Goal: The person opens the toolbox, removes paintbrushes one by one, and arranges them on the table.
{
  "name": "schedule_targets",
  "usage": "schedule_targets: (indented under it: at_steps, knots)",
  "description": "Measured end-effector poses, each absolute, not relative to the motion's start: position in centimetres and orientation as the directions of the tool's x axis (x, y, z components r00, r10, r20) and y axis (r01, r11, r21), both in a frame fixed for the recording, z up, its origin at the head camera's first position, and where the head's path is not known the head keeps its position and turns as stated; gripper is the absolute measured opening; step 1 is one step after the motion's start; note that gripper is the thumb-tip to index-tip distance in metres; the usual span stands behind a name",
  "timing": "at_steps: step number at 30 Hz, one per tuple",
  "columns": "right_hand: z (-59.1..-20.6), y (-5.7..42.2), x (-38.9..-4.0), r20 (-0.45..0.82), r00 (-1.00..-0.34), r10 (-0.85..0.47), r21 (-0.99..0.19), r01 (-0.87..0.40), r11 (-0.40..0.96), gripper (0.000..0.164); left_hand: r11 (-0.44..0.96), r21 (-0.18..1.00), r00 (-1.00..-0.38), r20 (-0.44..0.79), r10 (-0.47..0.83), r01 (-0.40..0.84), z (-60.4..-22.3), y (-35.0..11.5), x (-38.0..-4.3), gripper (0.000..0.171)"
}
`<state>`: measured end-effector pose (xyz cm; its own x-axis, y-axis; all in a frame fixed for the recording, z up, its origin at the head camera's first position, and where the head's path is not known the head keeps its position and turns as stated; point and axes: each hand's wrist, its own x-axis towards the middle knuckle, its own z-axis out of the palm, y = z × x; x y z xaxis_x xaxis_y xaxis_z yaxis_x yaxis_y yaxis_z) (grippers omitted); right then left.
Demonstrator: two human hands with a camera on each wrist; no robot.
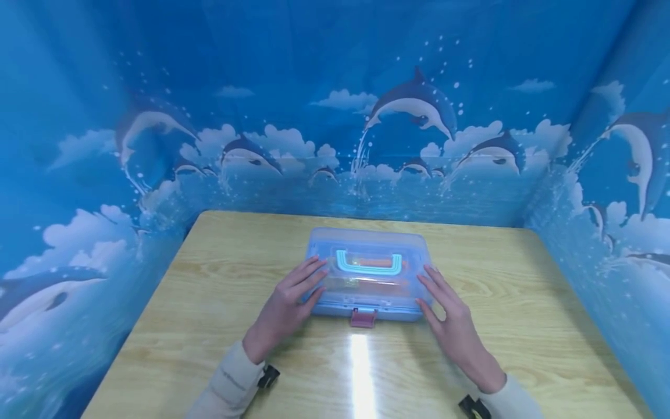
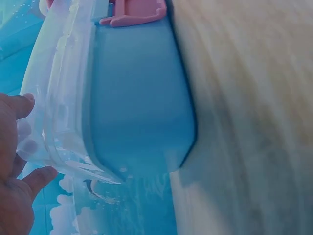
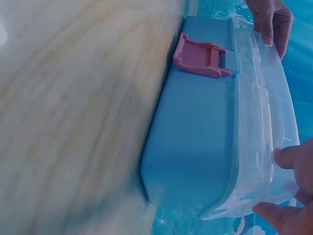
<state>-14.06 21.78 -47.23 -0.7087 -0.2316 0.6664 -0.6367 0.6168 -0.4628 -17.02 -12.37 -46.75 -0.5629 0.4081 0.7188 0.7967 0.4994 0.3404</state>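
Observation:
A translucent-lidded plastic case with a blue base sits on the table. Its clear lid is down and carries a light-blue handle; orange-toned contents show blurrily through it. At the front, the pink latch is flipped outward, off the lid. My left hand touches the lid's left end with fingers extended. On the right end rest the fingertips of my right hand, likewise fairly straight. Both wrist views show thumb and fingers on the lid, with the blue front untouched.
The wood-grain table extends around the case, with a bright light reflection in front of it. Blue dolphin-print curtains enclose the back and sides. A dark strap piece shows at the left wrist.

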Motion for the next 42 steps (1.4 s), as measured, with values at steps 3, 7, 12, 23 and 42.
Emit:
schedule_targets:
  at_steps: [3, 7, 12, 23, 42]
  knots:
    - [-46.9, 21.8, -14.3, 0.687, -0.686, -0.239, -0.438, -0.654, 0.616, 0.069, 0.496, 0.350, -0.567, 0.719, 0.402, 0.795, -46.3, -12.3, -17.2, 0.047]
    - [-46.3, 22.0, -14.6, 0.684, -0.689, -0.240, -0.443, -0.653, 0.614, 0.066, 0.469, 0.370, -0.563, 0.732, 0.384, 0.802, -45.7, -12.3, -17.5, 0.046]
    - [-45.2, 22.0, -15.3, 0.638, -0.733, -0.234, -0.482, -0.618, 0.621, 0.061, 0.446, 0.406, -0.575, 0.734, 0.362, 0.798, -44.7, -12.3, -18.3, 0.045]
    - [-43.0, 21.8, -16.2, 0.570, -0.805, -0.166, -0.575, -0.535, 0.619, 0.056, 0.372, 0.490, -0.605, 0.729, 0.321, 0.788, -43.3, -12.4, -20.2, 0.040]
    - [-42.8, 22.2, -17.2, 0.595, -0.750, -0.288, -0.455, -0.610, 0.648, 0.082, 0.319, 0.511, -0.595, 0.751, 0.286, 0.798, -42.7, -12.7, -21.9, 0.034]
